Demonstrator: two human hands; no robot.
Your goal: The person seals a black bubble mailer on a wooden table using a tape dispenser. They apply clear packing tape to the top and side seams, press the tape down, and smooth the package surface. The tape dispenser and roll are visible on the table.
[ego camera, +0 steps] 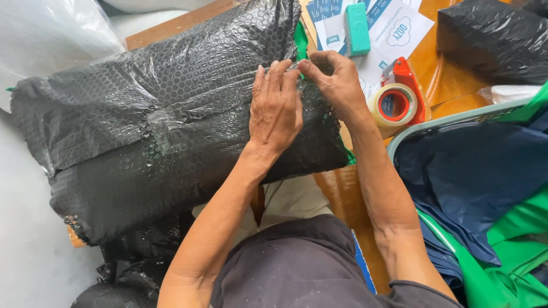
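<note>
Two hands, left [275, 108] flat, right [337, 80] in a pinching grip, press the black bubble-wrapped parcel [171, 114] beside a tape dispenser [398, 102].

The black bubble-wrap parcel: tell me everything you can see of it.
The parcel is a large, bulky, pillow-like bundle wrapped in glossy black bubble wrap, lying across the wooden table and overhanging its near edge. Clear tape crosses its middle, where the wrap puckers. A green edge shows at its right end. The left hand lies flat on that end, and the right hand pinches the wrap beside it. More black wrap hangs below.
</note>
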